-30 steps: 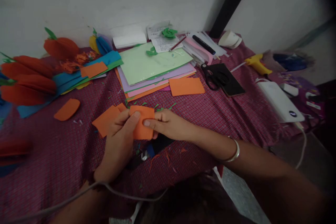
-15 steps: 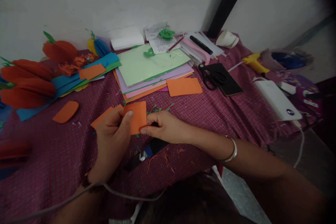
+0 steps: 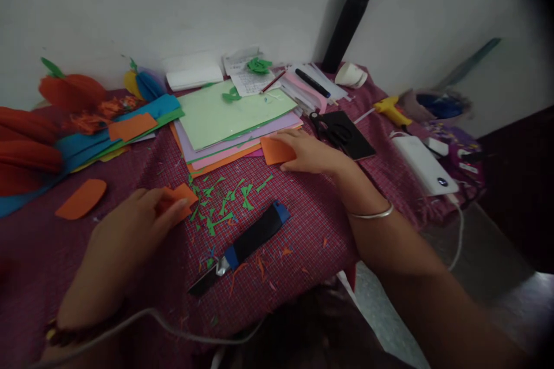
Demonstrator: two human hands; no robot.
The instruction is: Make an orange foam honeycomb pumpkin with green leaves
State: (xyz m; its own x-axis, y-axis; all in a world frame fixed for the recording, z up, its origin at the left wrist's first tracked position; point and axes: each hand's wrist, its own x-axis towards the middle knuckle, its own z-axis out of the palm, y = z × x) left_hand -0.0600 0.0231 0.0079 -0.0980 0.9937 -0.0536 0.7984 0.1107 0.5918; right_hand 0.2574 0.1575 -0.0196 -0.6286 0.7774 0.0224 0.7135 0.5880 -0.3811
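Hands parted: right hand (image 3: 309, 153) reached away, resting flat on orange rectangle (image 3: 273, 151); left hand (image 3: 130, 225) pinches orange scraps (image 3: 182, 195).

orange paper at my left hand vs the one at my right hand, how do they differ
The left piece is pinched in the left hand. The right piece lies flat on the cloth under the right hand.
The left piece sits by the green scraps, the right piece beside the paper stack.
Both are orange and partly covered by fingers.
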